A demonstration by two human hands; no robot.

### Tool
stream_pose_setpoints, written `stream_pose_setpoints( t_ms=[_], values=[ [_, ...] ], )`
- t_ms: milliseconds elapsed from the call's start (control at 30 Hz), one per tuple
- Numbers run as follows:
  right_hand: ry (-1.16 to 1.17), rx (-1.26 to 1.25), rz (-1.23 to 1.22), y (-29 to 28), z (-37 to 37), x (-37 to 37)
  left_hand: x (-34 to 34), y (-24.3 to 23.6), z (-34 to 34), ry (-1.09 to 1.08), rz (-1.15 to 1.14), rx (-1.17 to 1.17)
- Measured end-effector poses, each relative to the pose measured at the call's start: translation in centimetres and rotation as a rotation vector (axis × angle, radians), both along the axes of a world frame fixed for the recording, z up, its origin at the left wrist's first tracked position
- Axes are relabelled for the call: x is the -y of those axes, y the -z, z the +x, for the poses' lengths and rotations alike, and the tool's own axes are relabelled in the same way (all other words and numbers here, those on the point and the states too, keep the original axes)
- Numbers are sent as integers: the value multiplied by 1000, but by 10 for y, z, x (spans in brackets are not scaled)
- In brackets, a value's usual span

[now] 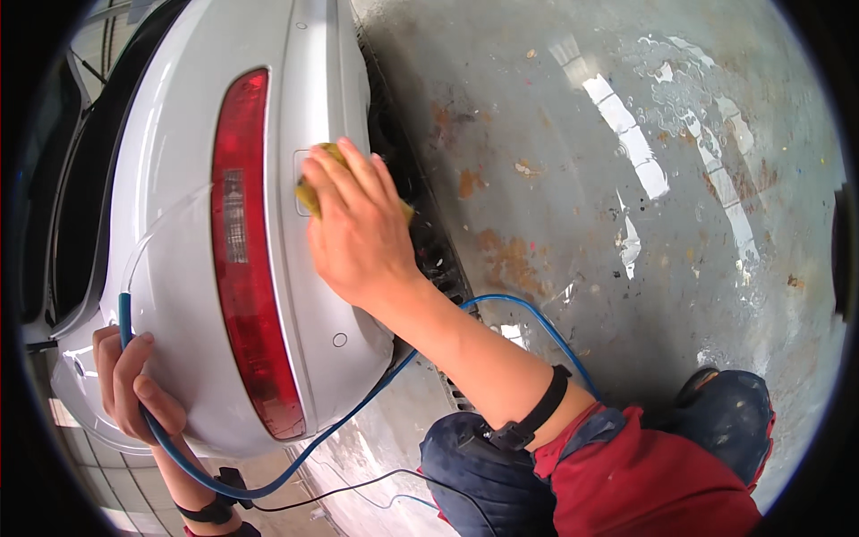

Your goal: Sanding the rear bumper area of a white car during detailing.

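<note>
My right hand (360, 234) presses a yellow sponge (310, 199) flat against the white rear bumper (313, 349) of a car. Its fingers lie over the sponge and cover most of it. At the lower left, my left hand (134, 389) is closed around a blue hose (124, 311) close to its end. A thin arc of clear water leaves the hose and reaches the long red tail light (234, 295), which runs along the car's white body between my two hands.
The hose loops under the car's corner and across the floor near my knees (483, 474). A dark drain grate (434, 255) runs beside the bumper. The grey floor (573, 295) is wet and stained. A thin black cable (385, 474) hangs from my left wrist's band.
</note>
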State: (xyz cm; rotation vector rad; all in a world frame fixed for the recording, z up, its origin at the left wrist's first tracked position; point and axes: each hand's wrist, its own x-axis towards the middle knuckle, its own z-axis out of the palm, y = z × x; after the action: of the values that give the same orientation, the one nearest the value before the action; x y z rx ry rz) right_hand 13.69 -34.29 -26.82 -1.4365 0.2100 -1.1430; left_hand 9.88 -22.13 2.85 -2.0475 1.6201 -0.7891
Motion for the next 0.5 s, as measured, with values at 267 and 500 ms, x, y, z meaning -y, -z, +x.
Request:
stream_pose_setpoints(
  t_ms=[267, 500],
  values=[
    [55, 49, 73, 10, 16, 3, 3, 0, -1, 19, 32, -37],
    [40, -27, 100, 3, 22, 5, 4, 0, -3, 33, 55, -52]
  ],
)
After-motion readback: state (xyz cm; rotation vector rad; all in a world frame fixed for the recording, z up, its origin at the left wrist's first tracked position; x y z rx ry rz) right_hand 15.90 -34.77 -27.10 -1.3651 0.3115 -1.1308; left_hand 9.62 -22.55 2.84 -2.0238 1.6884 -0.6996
